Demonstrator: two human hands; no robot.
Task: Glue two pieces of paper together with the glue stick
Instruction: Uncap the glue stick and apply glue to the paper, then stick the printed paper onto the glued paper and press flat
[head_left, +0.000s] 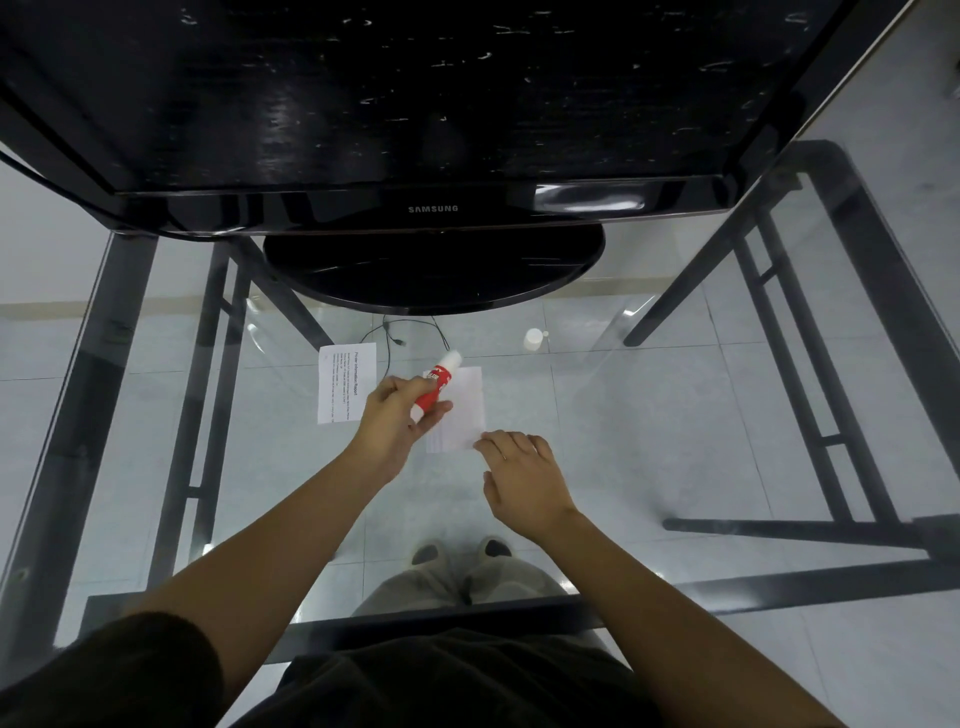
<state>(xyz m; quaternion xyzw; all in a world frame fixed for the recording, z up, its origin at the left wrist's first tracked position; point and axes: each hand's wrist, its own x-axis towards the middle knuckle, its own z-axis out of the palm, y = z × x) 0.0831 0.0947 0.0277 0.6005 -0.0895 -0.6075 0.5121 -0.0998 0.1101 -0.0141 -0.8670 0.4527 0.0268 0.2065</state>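
A red and white glue stick (435, 384) is gripped in my left hand (400, 420), tilted with its white end pointing up and away from me. Under it lies a white paper piece (465, 410) on the glass table. My right hand (519, 475) rests with its fingertips on that paper's near right corner, fingers spread. A second paper piece (345, 382) with printed text lies flat just to the left of my left hand. A small white cap (533, 339) sits on the glass farther back to the right.
A black Samsung monitor (431, 208) on a round stand (434, 270) fills the far side of the glass table (649, 415). The table's dark metal frame (119, 338) runs along the left, right and near edges. A thin cable (395, 335) shows below the stand.
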